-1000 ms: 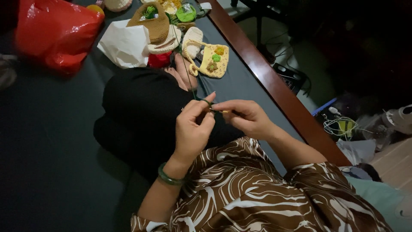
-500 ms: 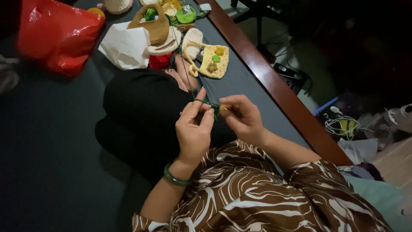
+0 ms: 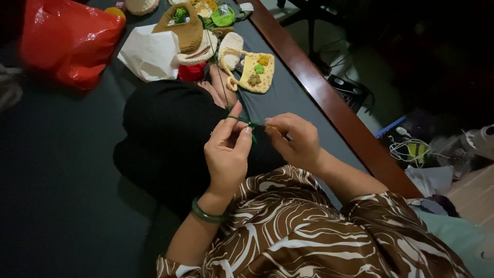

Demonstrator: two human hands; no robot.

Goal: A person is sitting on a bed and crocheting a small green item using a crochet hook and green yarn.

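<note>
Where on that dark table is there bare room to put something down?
Bare tabletop lies left of the black cloth, below the red plastic bag. The far end is crowded: white bag, crocheted baskets, yellow crocheted purse.

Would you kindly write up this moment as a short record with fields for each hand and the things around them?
Left hand: pinches green yarn, green bangle on the wrist
Right hand: holds a thin crochet hook, mostly hidden
Yarn path: runs up toward the crocheted pieces
Beneath hands: black bag
Surface: dark table with wooden edge
Farther back: yellow crocheted purse, brown crocheted basket, white bag, red plastic bag
</note>
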